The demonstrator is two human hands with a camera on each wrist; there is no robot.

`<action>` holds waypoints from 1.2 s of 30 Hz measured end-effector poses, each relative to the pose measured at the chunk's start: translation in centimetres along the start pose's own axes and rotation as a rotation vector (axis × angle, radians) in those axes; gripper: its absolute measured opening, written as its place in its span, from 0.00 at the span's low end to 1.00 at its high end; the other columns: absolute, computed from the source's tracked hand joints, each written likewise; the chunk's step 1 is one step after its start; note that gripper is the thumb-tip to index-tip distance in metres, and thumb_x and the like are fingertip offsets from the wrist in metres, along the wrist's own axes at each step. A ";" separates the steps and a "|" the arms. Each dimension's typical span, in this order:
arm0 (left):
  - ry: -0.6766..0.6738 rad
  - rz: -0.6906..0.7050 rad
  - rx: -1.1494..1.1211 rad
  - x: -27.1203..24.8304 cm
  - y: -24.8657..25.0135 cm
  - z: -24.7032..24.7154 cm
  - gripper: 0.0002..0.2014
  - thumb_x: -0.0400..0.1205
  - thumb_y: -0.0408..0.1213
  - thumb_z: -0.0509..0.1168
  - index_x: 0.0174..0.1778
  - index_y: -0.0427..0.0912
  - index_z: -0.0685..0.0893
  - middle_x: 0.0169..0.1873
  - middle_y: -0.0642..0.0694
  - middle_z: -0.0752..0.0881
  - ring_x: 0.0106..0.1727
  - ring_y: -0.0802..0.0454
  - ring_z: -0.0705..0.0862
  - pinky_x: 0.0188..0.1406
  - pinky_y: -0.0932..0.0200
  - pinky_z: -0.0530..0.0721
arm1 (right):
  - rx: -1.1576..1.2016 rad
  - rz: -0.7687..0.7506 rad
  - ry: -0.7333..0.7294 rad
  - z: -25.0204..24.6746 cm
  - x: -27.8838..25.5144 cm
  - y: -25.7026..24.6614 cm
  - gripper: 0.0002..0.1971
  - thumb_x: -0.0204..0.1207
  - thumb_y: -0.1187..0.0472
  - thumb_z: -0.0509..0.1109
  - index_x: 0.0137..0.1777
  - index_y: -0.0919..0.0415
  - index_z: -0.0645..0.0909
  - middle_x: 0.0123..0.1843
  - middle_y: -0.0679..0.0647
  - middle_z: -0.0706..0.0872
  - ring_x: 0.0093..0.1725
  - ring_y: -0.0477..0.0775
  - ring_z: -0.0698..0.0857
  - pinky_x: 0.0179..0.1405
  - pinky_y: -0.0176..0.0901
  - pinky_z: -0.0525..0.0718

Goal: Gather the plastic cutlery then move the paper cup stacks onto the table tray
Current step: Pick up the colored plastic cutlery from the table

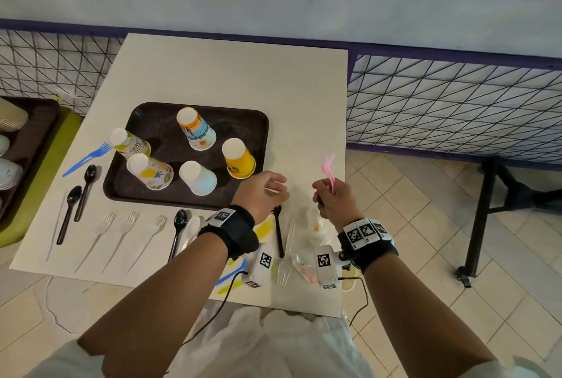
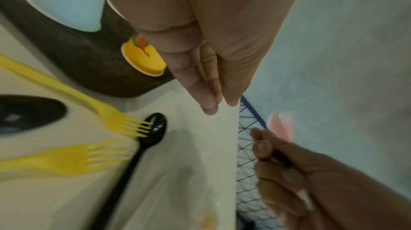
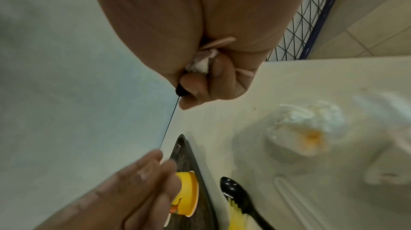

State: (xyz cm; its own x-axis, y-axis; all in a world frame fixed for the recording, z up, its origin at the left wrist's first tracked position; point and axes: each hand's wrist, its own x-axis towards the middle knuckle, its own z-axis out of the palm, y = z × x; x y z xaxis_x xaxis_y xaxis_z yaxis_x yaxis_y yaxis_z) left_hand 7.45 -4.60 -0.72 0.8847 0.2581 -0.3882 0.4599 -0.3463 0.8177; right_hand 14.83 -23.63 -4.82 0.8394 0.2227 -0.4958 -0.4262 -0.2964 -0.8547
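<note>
At the far left of the table (image 1: 231, 73) a blue fork (image 1: 88, 158) lies slantwise beside the tray's left edge, with two black spoons (image 1: 77, 204) just below it. Along the near edge lie three clear forks (image 1: 121, 234) side by side, then another black spoon (image 1: 178, 225).

The dark tray (image 1: 258, 122) holds five upturned cups: a lime one (image 1: 129, 143) at its left rim, a pineapple one (image 1: 150, 171), a striped one (image 1: 196, 128) at the back, a pale blue one (image 1: 197, 177) in front and a yellow one (image 1: 238, 158) at the right.

The left hand (image 1: 263, 192) hovers above the table just off the tray's near right corner, wrist band up, forearm reaching in from the lower left. The wrist view shows its fingers (image 2: 200, 82) straight and pressed together, thumb alongside, holding nothing. Below it lie two yellow forks (image 2: 73, 146) whose tines meet the bowl of a black spoon (image 2: 153, 128).

A crumpled stained napkin (image 1: 314, 221) sits between the two wrists.

The right hand (image 1: 333, 199) is raised near the table's right edge, fist upright, fingers curled around a bundle of cutlery. Pink forks (image 1: 330, 169) stick up out of the fist; the wrist view shows a black handle end (image 3: 181, 91) and something white poking out below the curled fingers (image 3: 200, 84).
</note>
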 end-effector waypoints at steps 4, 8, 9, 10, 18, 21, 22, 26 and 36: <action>-0.077 -0.009 0.205 -2.5 -3.1 0.4 0.09 0.79 0.38 0.74 0.55 0.48 0.87 0.41 0.53 0.90 0.39 0.57 0.87 0.51 0.59 0.86 | -0.180 -0.035 0.015 -1.6 -1.5 2.0 0.10 0.86 0.64 0.68 0.44 0.63 0.87 0.27 0.51 0.83 0.23 0.47 0.76 0.27 0.39 0.74; -0.219 0.065 0.481 -4.0 -4.6 2.1 0.10 0.81 0.38 0.70 0.58 0.50 0.85 0.42 0.54 0.87 0.41 0.55 0.83 0.55 0.53 0.85 | -0.464 -0.048 0.012 -2.5 -2.3 3.5 0.11 0.89 0.60 0.64 0.50 0.64 0.85 0.31 0.50 0.78 0.30 0.52 0.76 0.32 0.43 0.73; -0.246 0.077 0.535 -4.2 -4.6 2.5 0.11 0.82 0.38 0.69 0.59 0.51 0.84 0.44 0.54 0.86 0.44 0.54 0.83 0.55 0.53 0.84 | -0.554 -0.049 0.005 -2.5 -2.5 3.7 0.12 0.90 0.58 0.63 0.49 0.64 0.83 0.33 0.51 0.79 0.32 0.54 0.78 0.31 0.44 0.72; -0.268 0.074 0.575 -4.5 -4.6 3.0 0.11 0.83 0.38 0.68 0.61 0.51 0.82 0.47 0.52 0.86 0.47 0.53 0.84 0.55 0.54 0.83 | -0.627 -0.049 0.005 -2.4 -2.7 3.9 0.13 0.90 0.55 0.63 0.48 0.63 0.81 0.34 0.51 0.79 0.34 0.56 0.80 0.30 0.43 0.72; -0.438 0.084 0.814 -5.0 -4.5 4.4 0.30 0.78 0.21 0.59 0.72 0.55 0.72 0.60 0.43 0.72 0.51 0.41 0.83 0.55 0.43 0.85 | -0.826 -0.107 0.041 -2.8 -5.0 5.3 0.17 0.79 0.37 0.72 0.56 0.49 0.81 0.37 0.46 0.84 0.37 0.49 0.85 0.34 0.44 0.82; -0.507 0.141 0.949 -5.0 -4.6 4.5 0.32 0.78 0.22 0.59 0.75 0.55 0.72 0.63 0.42 0.69 0.57 0.39 0.80 0.56 0.43 0.84 | -0.966 -0.167 -0.033 -3.0 -6.2 6.5 0.23 0.74 0.32 0.72 0.63 0.44 0.80 0.38 0.41 0.82 0.39 0.51 0.88 0.40 0.50 0.90; -0.523 0.155 0.974 -4.8 -4.8 4.5 0.30 0.79 0.23 0.59 0.74 0.55 0.72 0.63 0.41 0.68 0.59 0.39 0.79 0.57 0.42 0.83 | -0.991 -0.177 -0.055 -3.0 -6.6 6.7 0.25 0.73 0.32 0.73 0.65 0.44 0.80 0.40 0.41 0.83 0.41 0.51 0.88 0.42 0.48 0.90; -0.514 0.125 0.956 -4.2 -5.2 4.4 0.13 0.81 0.39 0.59 0.62 0.53 0.73 0.59 0.42 0.72 0.55 0.40 0.79 0.51 0.47 0.81 | -0.977 -0.143 -0.130 -2.9 -7.4 7.8 0.26 0.75 0.40 0.78 0.67 0.51 0.80 0.47 0.48 0.88 0.46 0.54 0.88 0.42 0.41 0.81; -0.494 0.134 0.974 -4.0 -4.1 4.5 0.08 0.84 0.48 0.58 0.45 0.50 0.67 0.46 0.43 0.75 0.47 0.35 0.81 0.44 0.48 0.75 | -0.920 -0.141 -0.150 -2.3 -7.7 10.2 0.10 0.87 0.51 0.66 0.60 0.55 0.78 0.40 0.53 0.87 0.41 0.61 0.88 0.39 0.49 0.87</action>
State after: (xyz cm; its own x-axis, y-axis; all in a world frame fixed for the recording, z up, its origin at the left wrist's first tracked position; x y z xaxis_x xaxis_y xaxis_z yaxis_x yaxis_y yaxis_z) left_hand 2.35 -8.26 -4.36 0.7652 -0.1492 -0.6263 0.0285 -0.9640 0.2645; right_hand 4.84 -30.55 -9.42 0.7833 0.4108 -0.4666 0.1633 -0.8602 -0.4831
